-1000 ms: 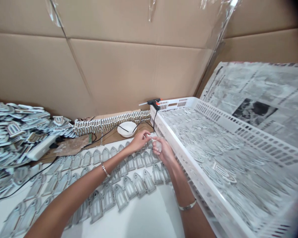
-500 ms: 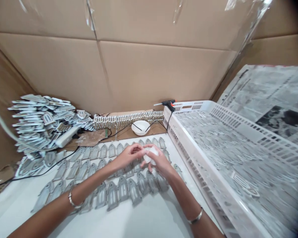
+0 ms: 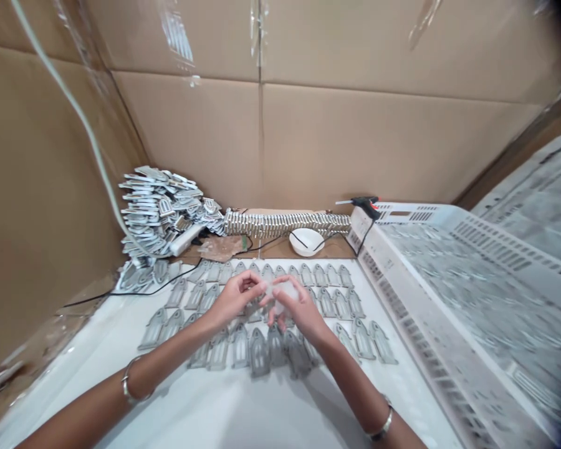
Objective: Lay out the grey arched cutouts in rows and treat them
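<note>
Pinching a translucent white lump (image 3: pixel 283 297) — left hand (image 3: pixel 237 298) fingertips together, right hand (image 3: pixel 300 310) fingers curled round

Prob. small makeshift craft workshop: cardboard walls (image 3: pixel 355 143) w/ plastic sheet (image 3: pixel 259 31) hanging over them, white bench (image 3: pixel 224 418) w/ glue gun (image 3: pixel 362 202), power strip (image 3: pixel 187 240), black cords (image 3: pixel 144 290), small bowl (image 3: pixel 306 242). Batch work evident, arch-shaped pcs (image 3: pixel 259 352) in rows on bench, loose heap (image 3: pixel 159 206) back left, long stacked row (image 3: pixel 285 223) along back edge, many more in white plastic tray (image 3: pixel 416 215), newspaper (image 3: pixel 537 187) far right
</note>
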`<state>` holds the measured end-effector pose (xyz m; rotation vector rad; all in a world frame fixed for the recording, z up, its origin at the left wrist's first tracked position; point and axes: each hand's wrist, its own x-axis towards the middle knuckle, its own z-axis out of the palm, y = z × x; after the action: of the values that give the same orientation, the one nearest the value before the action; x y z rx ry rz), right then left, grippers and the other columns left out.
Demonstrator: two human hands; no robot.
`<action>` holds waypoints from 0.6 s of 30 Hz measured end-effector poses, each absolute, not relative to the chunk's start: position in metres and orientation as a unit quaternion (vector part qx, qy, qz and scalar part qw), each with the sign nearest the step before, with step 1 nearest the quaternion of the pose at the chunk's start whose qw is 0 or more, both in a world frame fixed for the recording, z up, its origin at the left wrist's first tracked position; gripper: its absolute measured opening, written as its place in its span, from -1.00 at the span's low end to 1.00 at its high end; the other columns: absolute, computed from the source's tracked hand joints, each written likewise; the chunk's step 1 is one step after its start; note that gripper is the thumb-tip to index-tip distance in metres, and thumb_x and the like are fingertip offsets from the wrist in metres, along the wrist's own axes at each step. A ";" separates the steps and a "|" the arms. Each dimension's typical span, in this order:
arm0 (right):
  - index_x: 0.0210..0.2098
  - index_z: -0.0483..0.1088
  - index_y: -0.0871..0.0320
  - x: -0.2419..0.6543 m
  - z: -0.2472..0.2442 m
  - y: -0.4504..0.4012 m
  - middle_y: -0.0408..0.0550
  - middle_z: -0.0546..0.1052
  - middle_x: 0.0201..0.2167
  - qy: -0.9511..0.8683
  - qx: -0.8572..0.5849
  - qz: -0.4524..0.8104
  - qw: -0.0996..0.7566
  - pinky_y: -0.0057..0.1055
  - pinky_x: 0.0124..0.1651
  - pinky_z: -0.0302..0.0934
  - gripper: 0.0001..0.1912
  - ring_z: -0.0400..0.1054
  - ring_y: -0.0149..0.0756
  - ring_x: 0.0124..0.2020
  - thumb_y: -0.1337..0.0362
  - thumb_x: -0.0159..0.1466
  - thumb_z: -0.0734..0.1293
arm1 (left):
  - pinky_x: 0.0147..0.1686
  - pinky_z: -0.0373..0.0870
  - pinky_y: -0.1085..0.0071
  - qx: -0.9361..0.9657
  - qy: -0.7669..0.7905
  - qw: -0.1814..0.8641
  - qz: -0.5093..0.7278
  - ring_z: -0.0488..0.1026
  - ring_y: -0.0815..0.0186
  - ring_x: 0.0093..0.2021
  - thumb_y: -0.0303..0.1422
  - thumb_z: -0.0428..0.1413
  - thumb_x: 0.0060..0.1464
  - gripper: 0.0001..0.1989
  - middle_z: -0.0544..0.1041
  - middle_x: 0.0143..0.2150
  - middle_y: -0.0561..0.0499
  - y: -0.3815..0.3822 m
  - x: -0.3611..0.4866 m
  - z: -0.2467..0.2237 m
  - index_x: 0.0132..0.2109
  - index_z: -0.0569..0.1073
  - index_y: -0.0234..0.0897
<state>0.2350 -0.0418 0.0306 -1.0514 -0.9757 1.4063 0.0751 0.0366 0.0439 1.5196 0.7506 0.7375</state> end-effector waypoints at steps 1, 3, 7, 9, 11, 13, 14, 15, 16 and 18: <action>-0.15 0.18 0.04 0.230 0.032 -0.037 -0.14 0.57 -0.39 -0.417 -0.446 0.583 0.536 -0.53 -0.71 0.03 -0.64 0.39 -0.36 -0.65 0.01 0.22 0.34 | -0.32 0.26 0.46 0.655 0.326 0.599 0.324 0.35 0.37 -0.39 -0.06 0.26 -0.02 -0.61 0.41 -0.44 0.09 0.037 0.068 0.044 -0.37 0.40 -0.32; -0.18 0.21 0.04 0.220 0.035 -0.029 -0.21 0.52 -0.49 -0.434 -0.455 0.568 0.531 -0.53 -0.71 -0.06 -0.68 0.23 -0.44 -0.73 0.02 0.22 0.32 | -0.32 0.26 0.46 0.665 0.327 0.588 0.324 0.36 0.36 -0.38 -0.07 0.25 -0.01 -0.62 0.43 -0.44 0.07 0.039 0.054 0.043 -0.38 0.41 -0.32; -0.20 0.25 0.04 0.202 0.044 -0.020 -0.26 0.42 -0.57 -0.476 -0.472 0.547 0.501 -0.51 -0.66 -0.08 -0.74 0.08 -0.48 -0.74 0.04 0.24 0.30 | -0.33 0.25 0.45 0.707 0.328 0.565 0.271 0.39 0.33 -0.37 -0.11 0.19 0.08 -0.67 0.51 -0.39 0.02 0.041 0.026 0.043 -0.36 0.49 -0.33; -0.19 0.29 0.05 0.194 0.046 -0.020 -0.26 0.40 -0.57 -0.502 -0.471 0.540 0.484 -0.50 -0.63 -0.06 -0.76 0.07 -0.48 -0.72 0.04 0.27 0.28 | -0.31 0.27 0.44 0.718 0.331 0.557 0.255 0.40 0.31 -0.36 -0.12 0.16 0.12 -0.68 0.55 -0.37 0.00 0.039 0.015 0.042 -0.35 0.53 -0.33; -0.19 0.34 0.06 0.185 0.045 -0.021 -0.24 0.40 -0.57 -0.529 -0.468 0.531 0.468 -0.48 -0.60 -0.01 -0.76 0.07 -0.47 -0.69 0.04 0.29 0.25 | -0.30 0.27 0.43 0.718 0.345 0.545 0.259 0.40 0.29 -0.36 -0.11 0.13 0.14 -0.66 0.56 -0.39 -0.01 0.037 0.006 0.039 -0.36 0.55 -0.32; -0.20 0.38 0.08 0.178 0.041 -0.021 -0.23 0.41 -0.56 -0.553 -0.473 0.517 0.452 -0.48 -0.56 0.03 -0.74 0.09 -0.47 -0.67 0.03 0.31 0.24 | -0.32 0.26 0.42 0.710 0.367 0.539 0.267 0.38 0.29 -0.38 -0.09 0.10 0.15 -0.63 0.56 -0.41 -0.01 0.034 -0.001 0.034 -0.38 0.55 -0.32; -0.21 0.40 0.09 0.176 0.038 -0.022 -0.23 0.42 -0.56 -0.563 -0.479 0.507 0.444 -0.48 -0.54 0.04 -0.73 0.11 -0.46 -0.66 0.04 0.32 0.23 | -0.33 0.25 0.41 0.706 0.373 0.540 0.266 0.38 0.29 -0.39 -0.09 0.09 0.16 -0.62 0.56 -0.41 -0.01 0.033 -0.004 0.031 -0.38 0.56 -0.32; -0.22 0.40 0.09 0.173 0.034 -0.021 -0.22 0.43 -0.56 -0.573 -0.486 0.496 0.436 -0.48 -0.52 0.06 -0.73 0.13 -0.45 -0.65 0.04 0.33 0.22 | -0.34 0.25 0.41 0.704 0.376 0.543 0.261 0.38 0.29 -0.39 -0.08 0.07 0.17 -0.61 0.56 -0.41 -0.01 0.032 -0.006 0.028 -0.37 0.56 -0.32; -0.23 0.41 0.09 0.172 0.031 -0.021 -0.22 0.45 -0.56 -0.583 -0.493 0.481 0.430 -0.47 -0.49 0.09 -0.74 0.17 -0.43 -0.63 0.05 0.33 0.22 | -0.34 0.24 0.41 0.707 0.378 0.540 0.257 0.38 0.29 -0.39 -0.09 0.06 0.18 -0.61 0.56 -0.41 -0.01 0.032 -0.009 0.025 -0.37 0.56 -0.32; -0.25 0.42 0.09 0.169 0.026 -0.020 -0.22 0.46 -0.58 -0.607 -0.508 0.442 0.422 -0.45 -0.38 0.17 -0.76 0.25 -0.40 -0.58 0.09 0.34 0.22 | -0.33 0.23 0.42 0.724 0.386 0.508 0.261 0.37 0.29 -0.37 -0.11 0.08 0.18 -0.64 0.55 -0.38 0.00 0.032 -0.013 0.020 -0.34 0.57 -0.31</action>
<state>0.1692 -0.0200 0.0255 -1.2718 -1.5214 1.1066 -0.0129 0.0318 0.0205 1.7449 0.9306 0.6294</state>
